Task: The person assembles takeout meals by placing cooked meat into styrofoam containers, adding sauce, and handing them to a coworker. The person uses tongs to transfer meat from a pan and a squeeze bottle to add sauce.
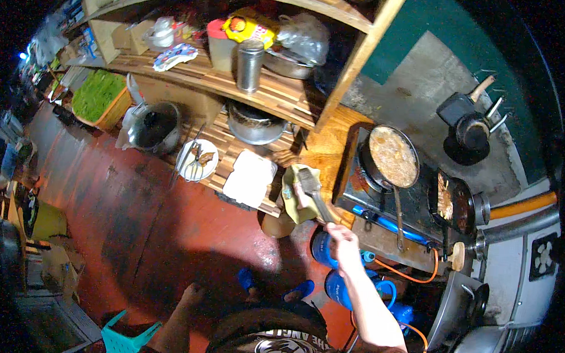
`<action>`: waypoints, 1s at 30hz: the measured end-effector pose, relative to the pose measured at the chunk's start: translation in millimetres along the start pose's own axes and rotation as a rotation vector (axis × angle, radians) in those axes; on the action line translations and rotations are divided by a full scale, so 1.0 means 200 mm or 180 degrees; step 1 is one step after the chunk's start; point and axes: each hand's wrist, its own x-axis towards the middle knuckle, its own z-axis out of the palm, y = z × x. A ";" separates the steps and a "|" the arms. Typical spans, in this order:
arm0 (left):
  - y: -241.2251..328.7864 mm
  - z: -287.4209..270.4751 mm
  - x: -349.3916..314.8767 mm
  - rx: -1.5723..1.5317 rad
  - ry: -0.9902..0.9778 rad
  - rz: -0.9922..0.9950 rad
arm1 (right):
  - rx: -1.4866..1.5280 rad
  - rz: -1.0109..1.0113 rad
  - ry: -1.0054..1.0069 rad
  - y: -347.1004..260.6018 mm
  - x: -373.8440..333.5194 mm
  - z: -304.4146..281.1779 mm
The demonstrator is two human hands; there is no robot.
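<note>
My right hand (341, 241) is closed around the handle of a spatula (319, 202). The spatula's flat head rests on or just above a pale yellow-green piece (300, 209), a cloth or a shallow dish, at the counter's near corner. A white foam takeout box (250, 178) lies left of it, beside a white plate (189, 173) with browned pieces of food and a fork. My left hand (193, 294) hangs low over the floor, away from the counter; its fingers are too dark to make out. Right of the spatula, a frying pan (392, 156) of bubbling food sits on the stove.
A second pan (459, 207) with browned food stands at the stove's right. Blue gas canisters (338, 284) with orange hoses stand below. Behind the counter are a lidded pot (254, 127) and a shelf holding a metal shaker (249, 66). A turquoise stool (127, 334) is at lower left.
</note>
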 end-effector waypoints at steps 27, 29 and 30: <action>-0.12 0.10 -0.30 -0.0755 0.0000 -0.0714 | -0.4699 -0.2933 -0.0602 0.80 0.30 0.51; -0.07 0.08 -0.31 -0.0750 0.0126 -0.0585 | -0.4594 -0.3033 -0.0562 0.80 0.32 0.52; -0.07 0.09 -0.31 -0.0678 0.0258 -0.0423 | -0.4517 -0.2893 -0.0542 0.79 0.31 0.53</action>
